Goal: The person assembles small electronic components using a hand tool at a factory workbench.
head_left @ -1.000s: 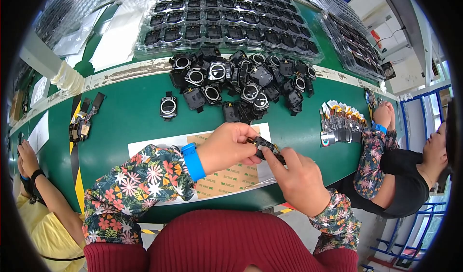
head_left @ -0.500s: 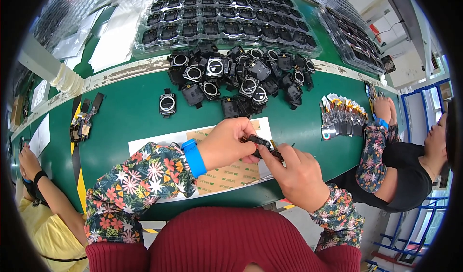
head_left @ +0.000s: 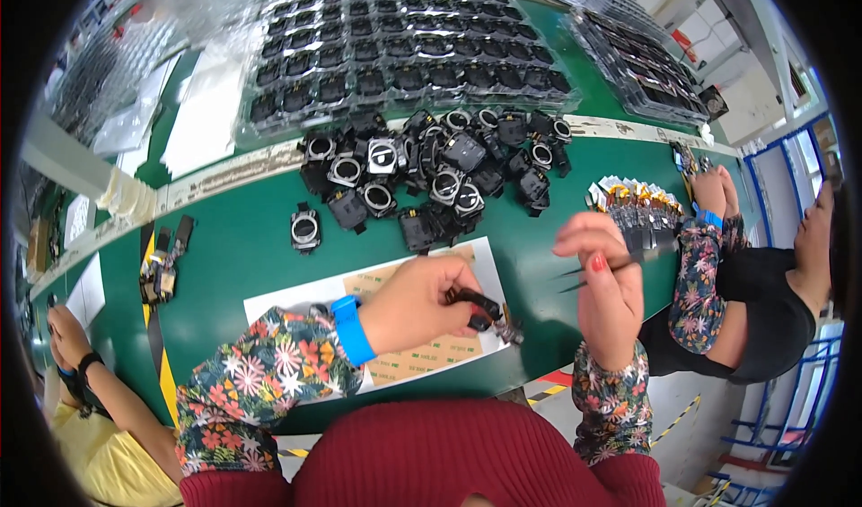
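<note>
My left hand (head_left: 417, 302) pinches a small black watch-like housing (head_left: 479, 308) above the sheet. From the housing's right end sticks a small metallic and yellowish part (head_left: 509, 329). My right hand (head_left: 603, 282) is raised to the right, apart from the housing, with its fingers curled. Two thin dark prongs, blurred, point left from it and look like tweezers (head_left: 569, 282). Under my left hand lies a white sheet (head_left: 489, 273) with tan adhesive backing (head_left: 431, 356). A single housing with a silver ring (head_left: 305, 229) lies left of a pile of similar housings (head_left: 446, 186).
Clear plastic trays of black housings (head_left: 404, 80) stand beyond the pale ledge (head_left: 215, 177). Flex-cable parts (head_left: 633, 203) lie at the right. A few assembled pieces (head_left: 164, 264) sit at the left by striped tape. Co-workers' arms (head_left: 700, 291) are at both sides.
My right hand has come away from the housing, moving up and right. My left hand keeps hold of the housing, now lower in the picture. The whole view has shifted slightly.
</note>
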